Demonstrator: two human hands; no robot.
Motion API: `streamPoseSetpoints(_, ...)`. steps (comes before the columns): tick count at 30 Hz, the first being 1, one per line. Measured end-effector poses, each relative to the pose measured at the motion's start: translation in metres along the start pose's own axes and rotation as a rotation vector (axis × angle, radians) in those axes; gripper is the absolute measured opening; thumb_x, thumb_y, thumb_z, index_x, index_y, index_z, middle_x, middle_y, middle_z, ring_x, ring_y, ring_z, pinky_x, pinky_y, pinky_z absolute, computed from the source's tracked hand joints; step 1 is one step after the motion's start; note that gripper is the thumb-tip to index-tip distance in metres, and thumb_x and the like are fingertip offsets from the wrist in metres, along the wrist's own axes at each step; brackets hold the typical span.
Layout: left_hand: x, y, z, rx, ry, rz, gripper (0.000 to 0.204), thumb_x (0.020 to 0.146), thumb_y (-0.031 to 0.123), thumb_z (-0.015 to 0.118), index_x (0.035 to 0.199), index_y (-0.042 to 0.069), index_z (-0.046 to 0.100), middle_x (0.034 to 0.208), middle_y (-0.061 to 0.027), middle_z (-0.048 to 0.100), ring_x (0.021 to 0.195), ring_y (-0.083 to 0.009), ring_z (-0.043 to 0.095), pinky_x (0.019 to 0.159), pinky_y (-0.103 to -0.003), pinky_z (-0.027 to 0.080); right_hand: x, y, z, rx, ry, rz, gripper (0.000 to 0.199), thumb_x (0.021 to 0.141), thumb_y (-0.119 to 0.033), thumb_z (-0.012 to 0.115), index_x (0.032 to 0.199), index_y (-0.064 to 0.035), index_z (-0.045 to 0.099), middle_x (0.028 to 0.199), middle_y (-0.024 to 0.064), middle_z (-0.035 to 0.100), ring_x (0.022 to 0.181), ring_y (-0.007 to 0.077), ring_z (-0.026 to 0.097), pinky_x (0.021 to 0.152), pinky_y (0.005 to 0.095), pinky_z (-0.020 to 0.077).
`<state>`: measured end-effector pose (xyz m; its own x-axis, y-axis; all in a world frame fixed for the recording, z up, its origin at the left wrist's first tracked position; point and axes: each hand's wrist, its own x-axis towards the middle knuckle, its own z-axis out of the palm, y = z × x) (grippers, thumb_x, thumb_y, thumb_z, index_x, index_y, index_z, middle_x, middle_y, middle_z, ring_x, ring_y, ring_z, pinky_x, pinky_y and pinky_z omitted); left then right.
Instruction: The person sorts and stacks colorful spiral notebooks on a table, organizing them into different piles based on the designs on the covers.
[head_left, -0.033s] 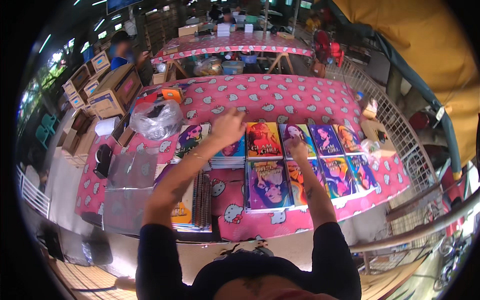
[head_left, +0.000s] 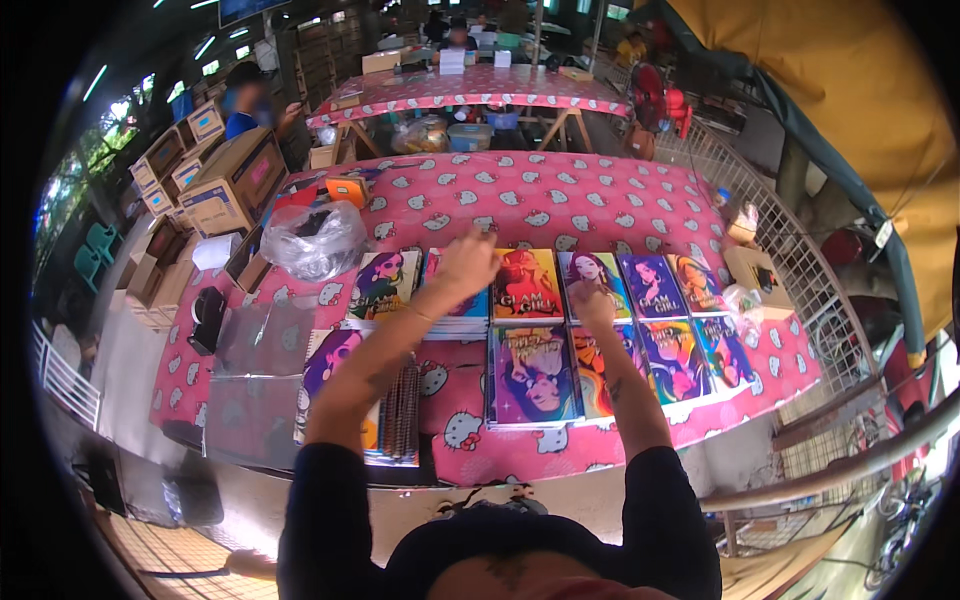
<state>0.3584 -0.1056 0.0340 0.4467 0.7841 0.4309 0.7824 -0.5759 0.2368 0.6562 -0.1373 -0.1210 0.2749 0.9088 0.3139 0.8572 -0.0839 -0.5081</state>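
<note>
Nearest us, at six o'clock, our dark sleeves rise toward the tabletop (head_left: 560, 200), which is covered in a pink cloth with white cat faces. At seven o'clock a stack of books (head_left: 392, 425) shows its page edges beside clear plastic sleeves (head_left: 255, 375). Just past centre lie two rows of bright illustrated books. Our right hand (head_left: 592, 305) rests on the purple-covered book (head_left: 590, 280) in the far row at one o'clock; its fingers look curled together, though we cannot tell whether they pinch anything. Our left hand (head_left: 468, 262) hovers at twelve o'clock over the blue-edged book stack (head_left: 452, 305), fingers loosely bent. At ten o'clock sits a crumpled clear plastic bag (head_left: 315, 240), with cardboard boxes (head_left: 235, 180) beyond.
</note>
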Motion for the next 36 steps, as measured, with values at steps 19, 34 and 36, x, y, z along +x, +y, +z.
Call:
streamPoseSetpoints(19,-0.01,-0.024,-0.098,-1.386,0.426,-0.279,0.046,0.083,0.001,0.065,0.127,0.0,0.05,0.1,-0.0093,0.063,0.09,-0.0174,0.062,0.078,-0.029,0.05,-0.02,-0.053,-0.117,1.299,0.084,0.131,0.048,0.085,0.0,0.054,0.132,0.0031,0.048,0.097,0.0095,0.065,0.081,0.0187,0.062,0.071,0.0306,0.0513)
streamPoseSetpoints(34,-0.304,-0.095,-0.168,0.045,0.269,-0.51,0.041,0.096,0.031,0.054,0.127,0.004,0.055,0.106,-0.0169,0.059,0.092,-0.0283,0.059,0.08,-0.04,0.048,-0.175,-0.296,0.006,0.498,-0.197,-1.088,0.043,0.077,0.001,0.063,0.115,-0.016,0.067,0.129,0.0056,0.056,0.129,0.0275,0.048,0.111,0.0538,0.0301)
streamPoseSetpoints(36,-0.323,-0.09,-0.141,0.505,0.155,-0.414,0.042,0.096,0.029,0.056,0.128,0.003,0.055,0.117,-0.0227,0.056,0.102,-0.0367,0.057,0.086,-0.046,0.046,-0.167,-0.269,-0.012,0.589,-0.035,-0.896,0.039,0.081,-0.002,0.063,0.118,-0.0154,0.066,0.134,0.0084,0.052,0.129,0.0286,0.047,0.109,0.0514,0.0328)
